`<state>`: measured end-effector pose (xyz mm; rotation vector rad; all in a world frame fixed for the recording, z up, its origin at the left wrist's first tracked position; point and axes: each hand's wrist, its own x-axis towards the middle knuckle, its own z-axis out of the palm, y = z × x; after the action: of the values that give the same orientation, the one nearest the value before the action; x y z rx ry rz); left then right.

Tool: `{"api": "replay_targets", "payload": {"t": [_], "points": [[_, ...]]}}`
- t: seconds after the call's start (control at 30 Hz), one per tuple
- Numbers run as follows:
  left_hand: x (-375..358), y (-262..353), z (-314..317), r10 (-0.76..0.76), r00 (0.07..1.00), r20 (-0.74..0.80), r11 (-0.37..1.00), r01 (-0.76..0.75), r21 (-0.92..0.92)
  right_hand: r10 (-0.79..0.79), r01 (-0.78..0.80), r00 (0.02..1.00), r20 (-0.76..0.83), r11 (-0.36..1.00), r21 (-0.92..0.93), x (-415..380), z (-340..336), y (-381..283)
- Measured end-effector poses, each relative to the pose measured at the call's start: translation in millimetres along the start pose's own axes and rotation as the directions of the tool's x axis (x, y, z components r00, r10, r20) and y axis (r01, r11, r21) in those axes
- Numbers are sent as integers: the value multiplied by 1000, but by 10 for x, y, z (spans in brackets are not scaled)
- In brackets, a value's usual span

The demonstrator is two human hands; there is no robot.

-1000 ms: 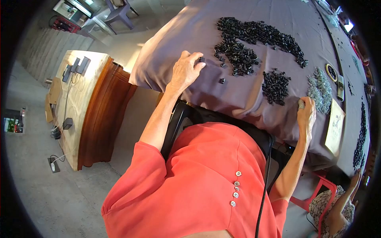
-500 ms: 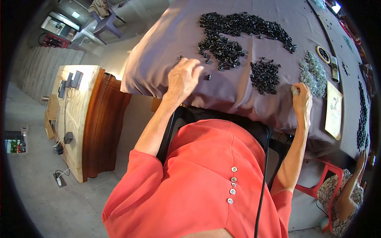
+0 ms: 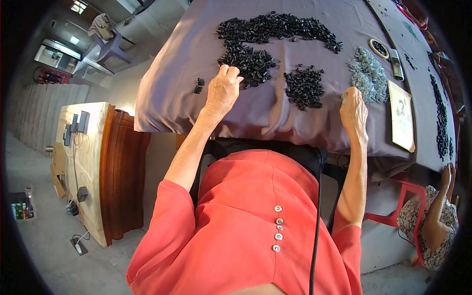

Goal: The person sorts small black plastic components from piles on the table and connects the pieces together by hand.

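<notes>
My left hand (image 3: 223,92) rests at the near left edge of a large pile of small black tube-like pieces (image 3: 253,61). Its fingers are curled down, and whatever they hold is hidden. A few loose black pieces (image 3: 198,86) lie on the cloth to its left. My right hand (image 3: 354,114) is closed, with a small pale clump (image 3: 343,100) showing at its thumb side, similar in look to the nearby heap of small clear pieces (image 3: 369,73). Between my hands sits a smaller pile of black pieces (image 3: 304,87).
A grey-purple cloth (image 3: 182,54) covers the table. On the right are a roll of tape (image 3: 379,48), a pale box-like item (image 3: 396,64) and a printed card (image 3: 401,115). Another person (image 3: 437,231) sits by a red chair (image 3: 403,201). A wooden cabinet (image 3: 120,172) stands left.
My left hand has moved right, towards the large black pile, leaving loose black pieces visible on its left. My right hand stays beside the clear heap. The whole view has shifted slightly.
</notes>
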<state>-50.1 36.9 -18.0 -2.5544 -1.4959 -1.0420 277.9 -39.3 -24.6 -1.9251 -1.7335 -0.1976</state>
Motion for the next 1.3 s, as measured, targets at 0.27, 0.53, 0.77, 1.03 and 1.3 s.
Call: {"api": "replay_targets", "payload": {"t": [0.27, 0.53, 0.77, 1.03, 1.3], "points": [[1, 3, 45, -80, 996, -46, 995, 77, -68, 73, -53, 996, -58, 955, 293, 56, 33, -186], [-41, 51, -38, -46, 999, 19, 996, 48, -76, 62, -18, 995, -79, 886, 464, 56, 73, -212], [-82, 58, 8, -77, 997, 11, 996, 77, -33, 20, 37, 992, -122, 892, 450, 53, 104, -207], [-100, 107, -25, -154, 987, -50, 955, 135, -265, -34, 68, 995, -91, 913, 403, 46, 50, -247], [-83, 350, 22, -130, 991, 31, 867, 129, -481, -33, 71, 995, -95, 900, 429, 57, 35, -239]]}}
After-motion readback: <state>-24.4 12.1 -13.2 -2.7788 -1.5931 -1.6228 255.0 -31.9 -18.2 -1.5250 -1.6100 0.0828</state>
